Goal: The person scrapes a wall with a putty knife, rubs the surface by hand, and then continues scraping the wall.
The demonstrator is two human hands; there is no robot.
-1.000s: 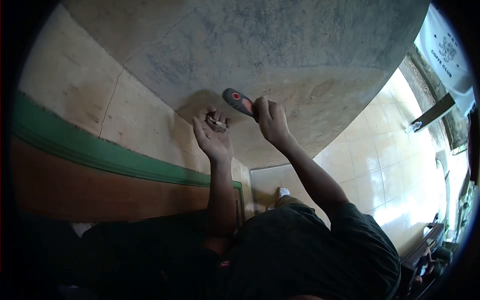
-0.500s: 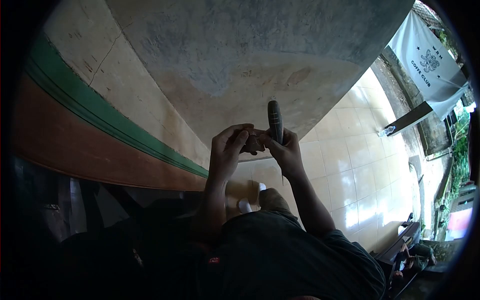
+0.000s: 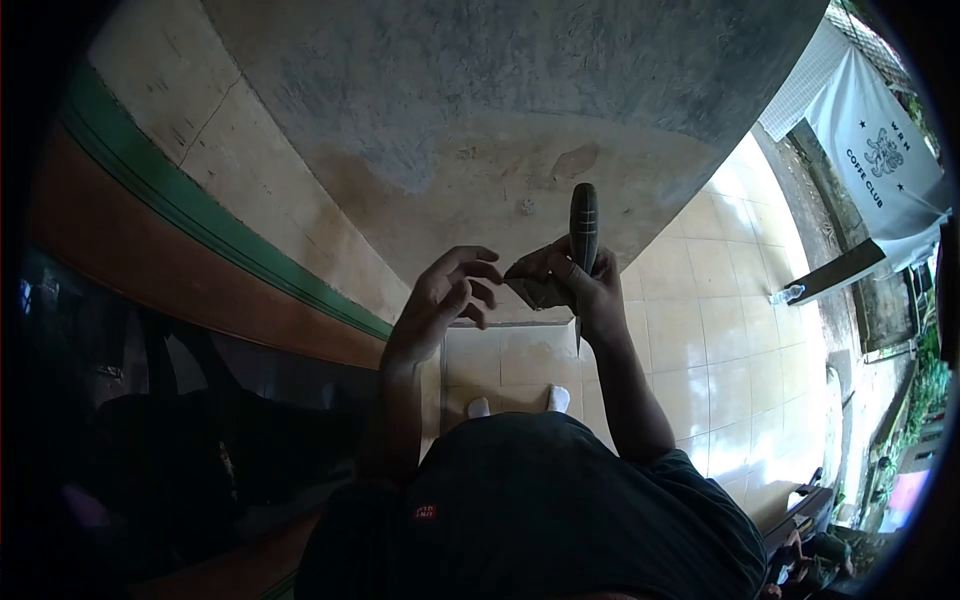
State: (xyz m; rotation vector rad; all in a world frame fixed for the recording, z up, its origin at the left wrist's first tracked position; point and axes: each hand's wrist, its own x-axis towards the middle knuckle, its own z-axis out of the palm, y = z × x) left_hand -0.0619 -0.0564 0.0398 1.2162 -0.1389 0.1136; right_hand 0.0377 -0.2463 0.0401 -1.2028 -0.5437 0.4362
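My right hand (image 3: pixel 580 290) is closed around a screwdriver (image 3: pixel 583 222). Its dark ribbed handle stands up above the fist and its thin shaft pokes out below the palm. The same hand's fingertips pinch a small brownish piece (image 3: pixel 528 291). My left hand (image 3: pixel 443 300) is just left of that piece, fingers curled and apart, holding nothing; whether a fingertip touches the piece is unclear. Both hands are raised in front of a grey, stained concrete surface (image 3: pixel 480 90).
A cream wall with a green stripe (image 3: pixel 200 215) over a brown band runs along the left. Pale floor tiles (image 3: pixel 720 330) spread to the right, with a plastic bottle (image 3: pixel 786 295) on them. A white banner (image 3: pixel 880 150) hangs at top right. My white-socked feet (image 3: pixel 557 399) show below.
A second ago my right hand held the screwdriver up at the concrete beside my left. Both hands came down together onto the small piece; now my left hand has let go and opened.
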